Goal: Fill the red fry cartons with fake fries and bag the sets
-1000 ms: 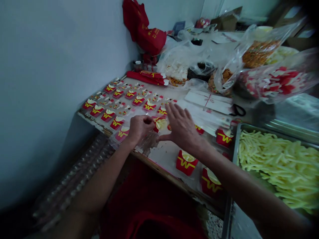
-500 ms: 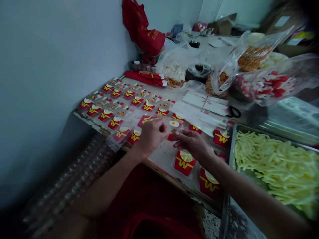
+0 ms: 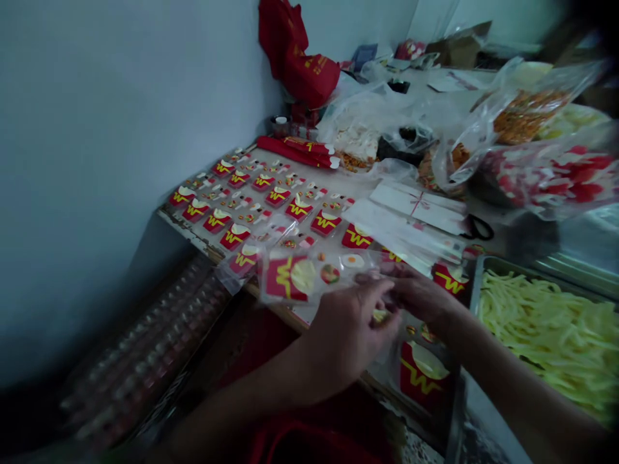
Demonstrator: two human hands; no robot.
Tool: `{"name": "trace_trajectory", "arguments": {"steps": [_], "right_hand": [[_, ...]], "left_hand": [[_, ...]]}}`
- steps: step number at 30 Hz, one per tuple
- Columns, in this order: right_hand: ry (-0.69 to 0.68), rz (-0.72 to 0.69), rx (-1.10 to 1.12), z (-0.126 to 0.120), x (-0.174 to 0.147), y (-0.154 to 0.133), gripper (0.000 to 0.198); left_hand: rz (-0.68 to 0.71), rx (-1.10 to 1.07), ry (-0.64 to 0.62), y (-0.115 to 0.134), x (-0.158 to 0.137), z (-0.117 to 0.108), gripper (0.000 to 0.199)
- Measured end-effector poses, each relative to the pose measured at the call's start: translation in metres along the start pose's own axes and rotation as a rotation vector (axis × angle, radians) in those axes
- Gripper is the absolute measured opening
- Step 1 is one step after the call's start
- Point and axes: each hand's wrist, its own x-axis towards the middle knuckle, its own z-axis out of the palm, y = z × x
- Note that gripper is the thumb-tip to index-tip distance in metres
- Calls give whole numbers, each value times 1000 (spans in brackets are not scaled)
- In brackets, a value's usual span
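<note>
left of the metal tray (image 3: 476,290), a clear packet (image 3: 315,277) juts over the tabletop (image 3: 360,182), its tray-side end at the left hand (image 3: 345,338) and right hand (image 3: 423,293); which fingers clamp it i cannot tell; they seem to be working that end, which calls for a steady pinch.

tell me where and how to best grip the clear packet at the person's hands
Probably pinch the left edge of the clear packet, beside the red carton piece, coming from the left. It looks thin and flat, and that end juts out free, while the left hand and right hand gather at its right end.
</note>
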Motion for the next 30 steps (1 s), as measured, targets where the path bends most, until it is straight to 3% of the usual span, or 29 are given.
{"name": "trace_trajectory", "arguments": {"steps": [2, 3, 5, 7, 9, 12, 13, 16, 19, 20, 23, 26, 30], "right_hand": [[-93, 103, -34, -22, 0, -6, 32], [-149, 146, -67, -30, 5, -8, 34], [-271, 201, -134, -37, 25, -14, 39], [-337, 237, -205, -34, 49, -19, 41], [-278, 253, -319, -27, 68, -26, 36], [18, 161, -635, -15, 71, -38, 15], [107, 101, -760, -12, 65, -42, 10], [260, -25, -1101, -11, 36, -47, 21], [339, 21, -1403, -15, 3, -40, 22], [339, 40, -1467, -15, -8, -35, 21], [245, 37, -1396, -5, -39, -22, 18], [205, 18, -1166, 14, -63, -15, 16], [246, 9, -1057, 22, -77, -10, 16]], "left_hand": [[16, 26, -51, -4, -13, -19, 34], [-5, 116, -29, -14, -17, -32, 27], [-77, 391, 84, -48, -15, -60, 14], [-148, 625, 147, -94, -5, -89, 16], [-151, 766, 128, -138, 6, -109, 24], [-140, 786, 100, -170, 20, -115, 29], [-123, 758, 102, -170, 28, -109, 26], [18, 610, 87, -144, 71, -70, 16], [266, 460, -16, -111, 150, -10, 14], [342, 435, -106, -104, 179, 12, 17], [522, 395, -393, -91, 255, 81, 43], [506, 364, -581, -85, 294, 137, 62], [365, 339, -595, -85, 308, 172, 40]]}}
